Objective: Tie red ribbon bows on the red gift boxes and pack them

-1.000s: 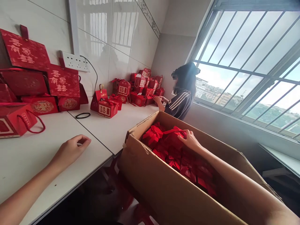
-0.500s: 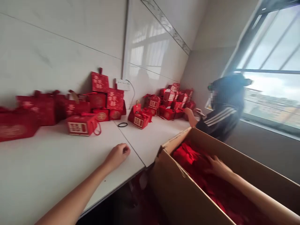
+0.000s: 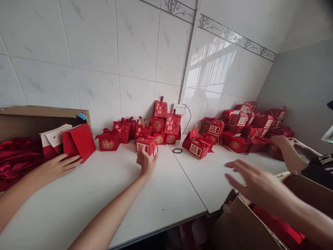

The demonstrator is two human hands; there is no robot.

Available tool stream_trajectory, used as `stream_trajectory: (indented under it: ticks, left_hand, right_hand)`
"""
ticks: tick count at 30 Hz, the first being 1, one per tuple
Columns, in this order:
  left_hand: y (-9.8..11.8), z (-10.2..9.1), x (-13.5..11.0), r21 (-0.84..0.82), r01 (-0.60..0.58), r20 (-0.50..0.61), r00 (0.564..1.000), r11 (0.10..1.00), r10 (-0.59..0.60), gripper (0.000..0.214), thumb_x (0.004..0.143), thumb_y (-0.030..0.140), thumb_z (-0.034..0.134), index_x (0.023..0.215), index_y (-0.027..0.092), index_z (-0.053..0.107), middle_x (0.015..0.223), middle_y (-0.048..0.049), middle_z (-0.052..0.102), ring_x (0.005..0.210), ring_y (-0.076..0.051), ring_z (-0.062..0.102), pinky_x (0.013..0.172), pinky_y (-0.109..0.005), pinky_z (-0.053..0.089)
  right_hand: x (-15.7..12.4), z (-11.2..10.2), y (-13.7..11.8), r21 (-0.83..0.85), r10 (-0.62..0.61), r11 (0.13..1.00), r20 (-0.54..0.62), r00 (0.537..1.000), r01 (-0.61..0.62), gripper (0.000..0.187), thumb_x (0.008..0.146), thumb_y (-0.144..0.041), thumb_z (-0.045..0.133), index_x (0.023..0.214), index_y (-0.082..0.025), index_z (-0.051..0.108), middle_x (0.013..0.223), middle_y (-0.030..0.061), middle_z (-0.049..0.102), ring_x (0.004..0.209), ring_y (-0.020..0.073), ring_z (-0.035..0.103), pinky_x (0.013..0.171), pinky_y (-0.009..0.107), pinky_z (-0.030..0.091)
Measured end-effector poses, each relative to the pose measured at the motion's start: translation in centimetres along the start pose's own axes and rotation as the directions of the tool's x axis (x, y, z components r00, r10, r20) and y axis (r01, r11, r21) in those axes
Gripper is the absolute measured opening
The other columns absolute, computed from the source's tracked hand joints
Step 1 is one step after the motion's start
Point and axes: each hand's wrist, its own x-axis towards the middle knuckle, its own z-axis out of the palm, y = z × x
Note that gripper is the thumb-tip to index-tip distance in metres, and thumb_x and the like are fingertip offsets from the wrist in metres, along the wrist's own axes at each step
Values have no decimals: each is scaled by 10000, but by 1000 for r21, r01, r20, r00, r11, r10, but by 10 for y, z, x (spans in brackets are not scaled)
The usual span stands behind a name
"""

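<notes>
Up out of the near carton has come the person's right hand, blurred above its edge, fingers spread with nothing visible in them. Their left hand has shifted across to a small red box on the white table; whether it grips, or even touches it, I can't tell. Plenty looks done to me: made-up boxes stand along the tiled wall, with a bigger pile further right. Red pieces remain in the carton, so some seems left.
</notes>
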Motion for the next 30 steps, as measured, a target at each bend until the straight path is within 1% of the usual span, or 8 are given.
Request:
stream_trajectory:
  ticks: [4, 9, 11, 14, 19, 24, 27, 30]
  left_hand:
    - [-23, -3, 36, -59, 244, -150, 956, 968, -250, 575, 616, 523, 671, 1010, 241, 362, 1249, -189, 416, 1276, -434, 300, 779, -515, 400]
    - [-25, -7, 54, -12, 317, 33, 948, 948, -316, 628, 565, 519, 682, 1000, 211, 349, 1258, -210, 419, 1233, -438, 371, 779, -493, 429]
    - [-19, -10, 51, -69, 309, 110, 947, 949, -301, 597, 595, 470, 665, 1025, 207, 346, 1254, -194, 434, 1223, -386, 404, 827, -462, 437]
    - [-2, -15, 40, -245, 327, 364, 904, 913, -226, 502, 613, 284, 634, 1042, 220, 381, 1130, -119, 549, 1092, -277, 533, 833, -382, 469]
    - [37, -29, 27, -415, 301, 673, 736, 859, 68, 521, 548, 120, 552, 1048, 248, 483, 1068, -39, 609, 1017, -207, 571, 819, -323, 493]
    - [47, -43, 14, -459, 269, 807, 524, 847, 272, 775, 506, 141, 625, 1234, 211, 366, 1283, -94, 476, 1186, -255, 456, 985, -391, 389]
    - [39, -48, 0, -451, 270, 821, 499, 851, 277, 829, 544, 154, 616, 1298, 223, 278, 1346, -112, 407, 1217, -278, 430, 980, -425, 397]
    - [33, -51, -10, -450, 51, 761, 544, 892, 353, 851, 571, 157, 634, 1319, 240, 237, 1355, -100, 391, 1245, -274, 399, 1018, -444, 364]
  right_hand:
    - [39, 39, -72, 65, -123, 992, 402, 907, 105, 233, 825, -239, 443, 976, -147, 594, 905, 95, 638, 771, 209, 641, 658, 331, 530]
    - [49, 80, -113, 246, -223, 965, 604, 765, 88, 328, 774, -355, 470, 1003, -169, 612, 938, 99, 643, 765, 248, 638, 590, 333, 502]
    - [43, 85, -109, 291, -221, 956, 635, 741, 36, 335, 754, -387, 485, 991, -195, 623, 933, 95, 656, 723, 246, 639, 553, 328, 485]
    - [41, 83, -94, 336, -149, 939, 601, 785, -79, 224, 723, -309, 517, 870, -199, 645, 874, 87, 670, 629, 216, 617, 534, 322, 465]
    - [60, 78, -67, 433, 166, 821, 443, 881, -372, 211, 814, -262, 388, 802, -177, 580, 803, 48, 629, 720, 167, 584, 678, 318, 481]
    - [65, 84, -54, 516, 458, 649, 322, 829, -559, 349, 830, -387, 428, 1084, -156, 489, 1171, 118, 471, 1037, 191, 506, 838, 353, 461]
    - [65, 86, -52, 571, 375, 561, 470, 799, -600, 441, 843, -471, 430, 1159, -165, 444, 1168, 116, 501, 1050, 201, 512, 835, 358, 466]
    - [71, 86, -54, 572, 317, 482, 593, 741, -664, 469, 843, -573, 393, 1075, -178, 495, 1054, 93, 583, 957, 208, 561, 769, 350, 486]
